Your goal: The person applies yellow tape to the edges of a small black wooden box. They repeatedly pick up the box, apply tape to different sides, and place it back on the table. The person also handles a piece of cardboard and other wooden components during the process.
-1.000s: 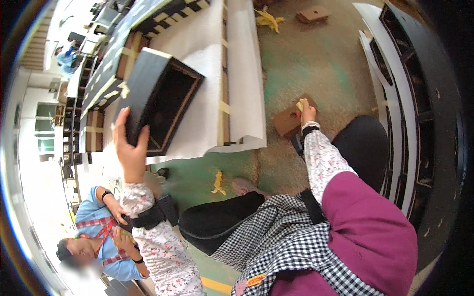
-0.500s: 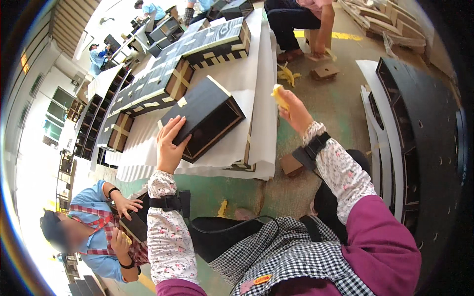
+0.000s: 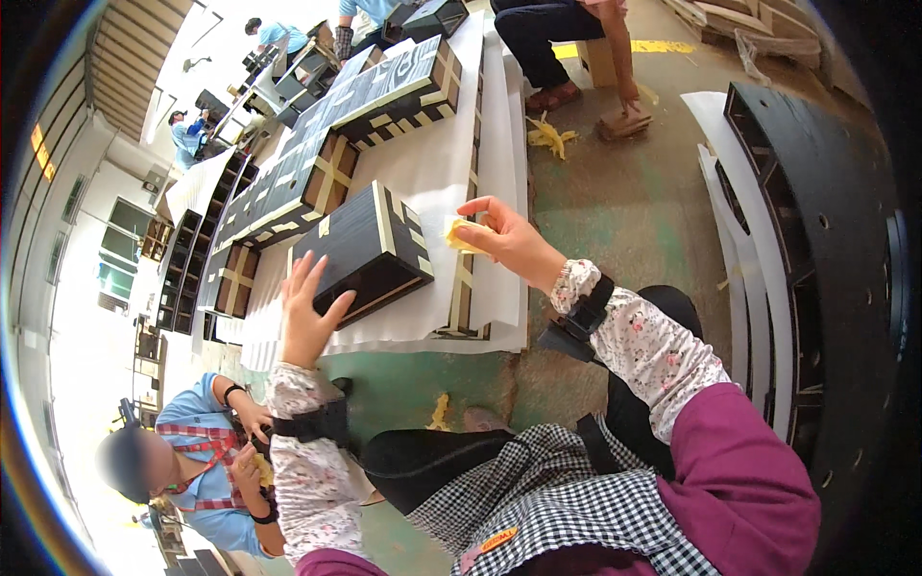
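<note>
A black wooden box [image 3: 351, 245] lies on the white-covered table, with pale yellow tape strips along its right end. My left hand [image 3: 305, 322] is at the box's near left corner, fingers spread and thumb out. Whether it touches the box I cannot tell. Just right of the taped end, my right hand [image 3: 519, 248] is raised and pinches a crumpled wad of yellow tape [image 3: 461, 236].
Taped black boxes [image 3: 399, 86] stand in rows behind on the white sheet [image 3: 384, 182]. At left a co-worker [image 3: 206, 442] in blue handles something; another person [image 3: 547, 43] crouches beyond the table. A long black panel unit [image 3: 816, 240] stands at right. Discarded tape [image 3: 550, 137] lies on the floor.
The black box has turned, so its taped end now faces right instead of its open side. My right hand has moved left toward it with the tape wad. My left hand's fingers have spread.
</note>
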`<state>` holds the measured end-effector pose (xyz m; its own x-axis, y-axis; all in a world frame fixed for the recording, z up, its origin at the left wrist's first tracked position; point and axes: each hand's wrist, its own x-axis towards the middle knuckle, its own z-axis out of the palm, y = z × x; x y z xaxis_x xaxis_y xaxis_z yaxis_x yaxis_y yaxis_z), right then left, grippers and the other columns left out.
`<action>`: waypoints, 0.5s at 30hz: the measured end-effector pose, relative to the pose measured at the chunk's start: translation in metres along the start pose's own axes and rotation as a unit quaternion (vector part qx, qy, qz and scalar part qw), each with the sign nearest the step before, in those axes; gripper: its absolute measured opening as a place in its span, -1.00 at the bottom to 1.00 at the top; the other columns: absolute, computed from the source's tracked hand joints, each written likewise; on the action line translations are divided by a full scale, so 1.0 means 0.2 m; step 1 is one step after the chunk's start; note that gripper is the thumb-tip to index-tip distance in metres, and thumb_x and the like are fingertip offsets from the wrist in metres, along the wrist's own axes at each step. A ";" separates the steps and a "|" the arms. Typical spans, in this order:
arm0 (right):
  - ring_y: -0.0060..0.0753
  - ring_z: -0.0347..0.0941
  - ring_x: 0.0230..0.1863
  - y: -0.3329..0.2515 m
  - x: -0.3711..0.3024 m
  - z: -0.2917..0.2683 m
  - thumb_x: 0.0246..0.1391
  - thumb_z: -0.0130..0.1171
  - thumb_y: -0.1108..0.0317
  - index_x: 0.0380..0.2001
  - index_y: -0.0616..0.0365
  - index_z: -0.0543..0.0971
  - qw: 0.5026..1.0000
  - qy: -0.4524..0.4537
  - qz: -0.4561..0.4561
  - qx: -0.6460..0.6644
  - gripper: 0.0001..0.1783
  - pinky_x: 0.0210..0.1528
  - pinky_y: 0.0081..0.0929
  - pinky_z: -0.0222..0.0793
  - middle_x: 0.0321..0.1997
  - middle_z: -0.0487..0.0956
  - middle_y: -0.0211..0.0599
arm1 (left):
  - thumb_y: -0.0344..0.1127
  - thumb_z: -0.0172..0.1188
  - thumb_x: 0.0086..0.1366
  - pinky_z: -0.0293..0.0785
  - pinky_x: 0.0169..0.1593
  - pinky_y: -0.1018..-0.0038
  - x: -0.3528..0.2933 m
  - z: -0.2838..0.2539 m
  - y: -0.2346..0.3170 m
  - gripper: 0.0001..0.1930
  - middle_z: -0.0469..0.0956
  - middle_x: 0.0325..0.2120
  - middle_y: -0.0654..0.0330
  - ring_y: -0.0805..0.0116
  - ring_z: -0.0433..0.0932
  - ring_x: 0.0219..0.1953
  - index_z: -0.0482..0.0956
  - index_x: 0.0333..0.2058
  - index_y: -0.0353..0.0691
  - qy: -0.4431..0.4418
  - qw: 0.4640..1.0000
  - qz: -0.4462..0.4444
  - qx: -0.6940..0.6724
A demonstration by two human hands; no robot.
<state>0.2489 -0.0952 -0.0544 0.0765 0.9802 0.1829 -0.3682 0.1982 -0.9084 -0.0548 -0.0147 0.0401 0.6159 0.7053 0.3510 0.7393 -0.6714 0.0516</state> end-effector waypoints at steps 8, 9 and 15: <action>-0.78 0.33 -0.37 0.07 0.05 0.05 0.14 0.17 0.19 -0.24 0.20 0.52 1.000 0.000 0.002 0.003 -0.72 -0.37 -0.76 0.24 -0.37 0.50 -0.51 | 0.03 0.09 0.21 0.04 0.28 0.21 0.25 0.33 0.42 -0.38 0.33 0.14 -0.04 0.11 0.24 0.23 0.36 0.10 -0.33 0.114 0.988 -0.080 0.062; -0.78 0.33 -0.37 0.06 0.04 0.05 0.14 0.17 0.19 -0.24 0.20 0.53 1.000 0.009 0.002 -0.004 -0.71 -0.37 -0.76 0.25 -0.37 0.50 -0.51 | -0.02 0.09 0.21 0.06 0.27 0.22 0.26 0.36 0.43 -0.41 0.35 0.13 -0.03 0.13 0.25 0.22 0.36 0.10 -0.32 0.139 0.984 -0.085 0.064; -0.86 0.23 -0.50 0.10 0.04 -0.03 0.12 0.19 0.12 -0.21 0.10 0.58 0.999 0.035 0.033 -0.024 -0.70 -0.49 -0.80 0.16 -0.42 0.52 -0.63 | -0.18 0.06 0.23 0.07 0.27 0.23 0.16 0.28 0.42 -0.52 0.38 0.13 0.15 0.15 0.26 0.23 0.38 0.12 -0.17 0.119 0.993 0.001 0.016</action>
<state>0.2475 -0.0833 -0.0734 0.1192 0.9882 0.0959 -0.3291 0.1305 -0.9352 0.0413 -0.0356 0.0023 0.5381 0.6285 0.5616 0.7492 -0.6619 0.0230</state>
